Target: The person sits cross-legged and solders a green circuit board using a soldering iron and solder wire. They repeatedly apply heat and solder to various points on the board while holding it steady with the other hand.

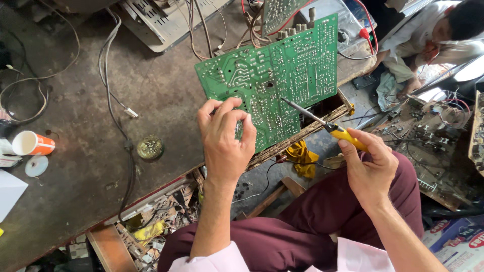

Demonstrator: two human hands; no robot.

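Observation:
A large green circuit board (282,65) stands tilted on the bench edge, solder side toward me. My left hand (224,138) pinches its lower left part, fingers closed on the board and perhaps a thin solder wire; I cannot tell. My right hand (370,163) grips the yellow handle of a soldering iron (322,122). The iron's thin metal tip touches the board near its middle. My legs in maroon trousers are below.
The dark worn bench (80,100) carries grey cables (108,75), a round tin (149,147), an orange and white cup (31,143) and a disc (37,165). Another person (433,40) sits at upper right. More bare boards (433,146) lie at right. An open drawer of parts (146,226) sits below.

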